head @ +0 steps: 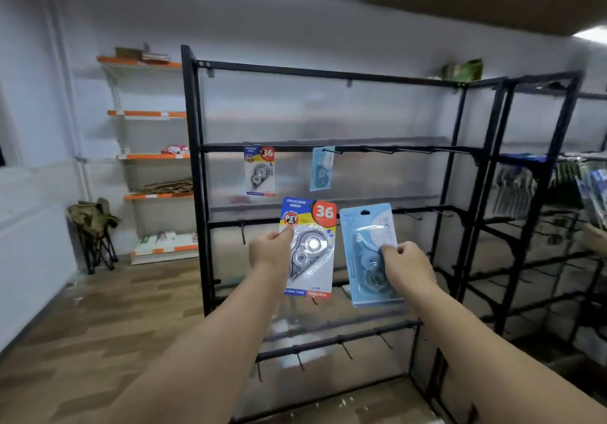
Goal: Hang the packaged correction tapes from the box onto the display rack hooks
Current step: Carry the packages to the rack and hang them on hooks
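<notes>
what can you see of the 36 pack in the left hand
The blister card has a blue top, a red round badge reading 36, a yellow band and a blue and red bottom strip. A clear plastic bubble covers a grey and white dispenser. It is held nearly upright before the black rack, the left hand pinching its left edge, close beside the pale blue pack.
</notes>
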`<control>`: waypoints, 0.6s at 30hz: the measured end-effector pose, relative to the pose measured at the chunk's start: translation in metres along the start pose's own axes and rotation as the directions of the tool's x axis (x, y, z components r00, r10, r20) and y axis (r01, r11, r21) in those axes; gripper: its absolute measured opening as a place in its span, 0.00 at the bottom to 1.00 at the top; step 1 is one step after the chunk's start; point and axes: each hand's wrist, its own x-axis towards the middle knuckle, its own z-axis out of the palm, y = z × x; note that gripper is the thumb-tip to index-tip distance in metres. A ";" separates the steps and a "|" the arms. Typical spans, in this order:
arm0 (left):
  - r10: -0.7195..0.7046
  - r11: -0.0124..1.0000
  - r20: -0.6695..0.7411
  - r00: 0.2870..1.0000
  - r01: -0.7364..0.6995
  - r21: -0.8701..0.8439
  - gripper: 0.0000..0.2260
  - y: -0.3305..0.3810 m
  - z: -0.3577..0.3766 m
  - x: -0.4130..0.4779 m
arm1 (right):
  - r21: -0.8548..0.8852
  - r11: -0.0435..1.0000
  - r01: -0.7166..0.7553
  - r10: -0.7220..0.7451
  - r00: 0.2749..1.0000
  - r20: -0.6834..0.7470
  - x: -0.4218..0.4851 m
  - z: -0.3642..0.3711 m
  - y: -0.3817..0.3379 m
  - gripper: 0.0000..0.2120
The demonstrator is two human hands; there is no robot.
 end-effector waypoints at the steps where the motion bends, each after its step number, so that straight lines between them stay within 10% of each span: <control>1: 0.013 1.000 0.010 1.000 -0.013 -0.003 0.12 0.001 0.012 0.017 | 0.000 1.000 0.009 -0.009 1.000 -0.011 0.020 0.004 -0.002 0.11; 18: 0.058 0.997 -0.056 0.997 -0.055 0.058 0.11 0.003 0.115 0.225 | 0.105 0.990 0.089 -0.091 0.996 0.007 0.275 0.077 -0.061 0.11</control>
